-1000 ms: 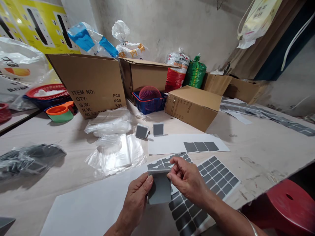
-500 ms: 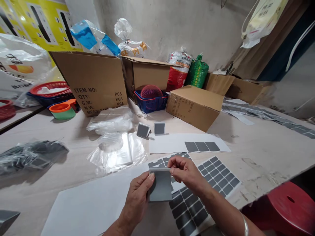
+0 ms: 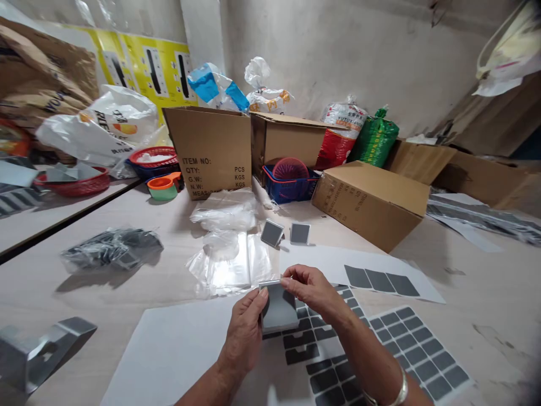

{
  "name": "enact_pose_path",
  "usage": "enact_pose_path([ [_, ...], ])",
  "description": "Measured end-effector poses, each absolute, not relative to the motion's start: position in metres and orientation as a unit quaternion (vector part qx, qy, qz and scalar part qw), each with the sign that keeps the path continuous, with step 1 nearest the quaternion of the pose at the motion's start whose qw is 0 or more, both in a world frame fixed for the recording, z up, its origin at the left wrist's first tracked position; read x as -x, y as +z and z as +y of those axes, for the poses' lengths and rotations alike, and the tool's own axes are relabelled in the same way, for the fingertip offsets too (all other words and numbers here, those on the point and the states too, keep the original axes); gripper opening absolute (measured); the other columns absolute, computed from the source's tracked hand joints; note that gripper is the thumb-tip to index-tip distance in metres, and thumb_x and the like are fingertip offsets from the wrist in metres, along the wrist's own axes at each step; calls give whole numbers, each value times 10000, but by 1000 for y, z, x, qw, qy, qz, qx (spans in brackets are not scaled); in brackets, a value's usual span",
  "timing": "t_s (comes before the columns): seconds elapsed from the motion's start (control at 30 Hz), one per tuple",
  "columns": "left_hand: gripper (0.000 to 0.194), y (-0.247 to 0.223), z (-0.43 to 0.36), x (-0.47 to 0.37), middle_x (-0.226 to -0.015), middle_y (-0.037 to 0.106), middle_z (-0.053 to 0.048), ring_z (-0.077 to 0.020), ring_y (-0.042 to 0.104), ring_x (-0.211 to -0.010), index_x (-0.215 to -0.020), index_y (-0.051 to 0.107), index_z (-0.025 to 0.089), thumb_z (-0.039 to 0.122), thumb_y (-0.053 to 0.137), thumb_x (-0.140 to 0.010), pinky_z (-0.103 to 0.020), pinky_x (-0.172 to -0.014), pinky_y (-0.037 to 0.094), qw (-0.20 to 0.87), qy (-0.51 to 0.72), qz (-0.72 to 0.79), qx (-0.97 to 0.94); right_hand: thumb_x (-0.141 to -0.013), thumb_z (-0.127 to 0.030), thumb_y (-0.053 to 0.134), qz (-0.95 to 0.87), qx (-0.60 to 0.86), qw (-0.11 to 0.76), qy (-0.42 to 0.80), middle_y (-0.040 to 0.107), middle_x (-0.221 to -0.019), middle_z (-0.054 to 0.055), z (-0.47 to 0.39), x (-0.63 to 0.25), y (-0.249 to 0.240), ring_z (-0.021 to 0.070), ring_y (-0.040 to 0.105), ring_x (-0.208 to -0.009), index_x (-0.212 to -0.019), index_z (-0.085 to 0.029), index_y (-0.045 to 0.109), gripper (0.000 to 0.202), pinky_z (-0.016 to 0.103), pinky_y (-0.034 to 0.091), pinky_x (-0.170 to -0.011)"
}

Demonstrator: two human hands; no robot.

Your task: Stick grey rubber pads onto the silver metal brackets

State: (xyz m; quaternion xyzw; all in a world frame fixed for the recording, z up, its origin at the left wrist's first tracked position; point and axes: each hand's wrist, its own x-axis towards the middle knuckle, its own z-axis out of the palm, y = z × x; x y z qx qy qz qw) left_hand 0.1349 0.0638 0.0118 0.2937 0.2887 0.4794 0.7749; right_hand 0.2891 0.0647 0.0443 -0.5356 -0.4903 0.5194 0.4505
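Note:
A grey, squarish metal bracket [image 3: 279, 313] with a narrow lip along its top edge is held over the white paper. My left hand [image 3: 243, 324] grips its left side, thumb on the front face. Closed at the bracket's top right edge are the thumb and fingers of my right hand [image 3: 310, 288]; whether they also pinch something thin, I cannot tell. Under and right of my hands lie sheets of dark grey stickers [image 3: 416, 344]. Farther back is a white strip with three dark squares [image 3: 382, 281]. Two small brackets with dark faces [image 3: 300, 233] stand behind it.
Clear plastic bags [image 3: 230, 262] lie behind my left hand. Cardboard boxes [image 3: 211, 149] and a blue basket [image 3: 291, 189] line the back. On the left are a bagged bundle [image 3: 114, 248] and a bent metal piece [image 3: 51, 349]. White paper [image 3: 169, 349] covers the near table.
The view has turned left, so the scene sits farther right and more of the table's left side shows. The bracket has tilted slightly, still in my left hand, with my right fingers along its top edge.

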Motion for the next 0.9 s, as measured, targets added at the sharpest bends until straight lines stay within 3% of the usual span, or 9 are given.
enact_pose_path([
  [0.23,125,6,68,-132,-605,540,21,-71,437,-547,-841,654,143,211,557,-802,-178,-504,360,773,474,276,-320,-762,-358,603,-481,501,472,544,388,-539,-37,75,-279,26,60,292,-473,-710,-121,601,242,211,217,-436],
  [0.37,127,5,69,-133,-581,505,26,-64,415,-533,-744,638,137,208,551,-802,-178,-518,357,781,472,267,-310,-764,-359,612,-475,495,476,551,409,-567,-32,72,-283,19,61,307,-490,-740,-129,622,232,207,222,-443],
  [0.5,195,5,69,-137,-585,545,14,-78,453,-528,-771,645,145,297,536,-823,-203,-541,395,779,455,307,-303,-755,-358,631,-461,483,476,573,445,-588,-26,67,-285,16,60,337,-504,-749,-133,631,224,202,244,-451],
  [0.77,202,9,68,-138,-688,648,-30,-129,562,-606,-856,661,135,296,547,-814,-239,-572,439,792,431,307,-304,-735,-398,625,-381,474,502,615,432,-548,-35,68,-285,13,69,348,-460,-707,-149,600,252,212,279,-435],
  [0.9,250,11,72,-136,-764,672,-60,-164,595,-680,-948,650,120,303,549,-810,-269,-622,461,791,437,297,-309,-792,-479,531,-382,474,506,610,392,-541,-42,66,-286,19,69,319,-451,-806,-156,617,335,215,274,-435],
])
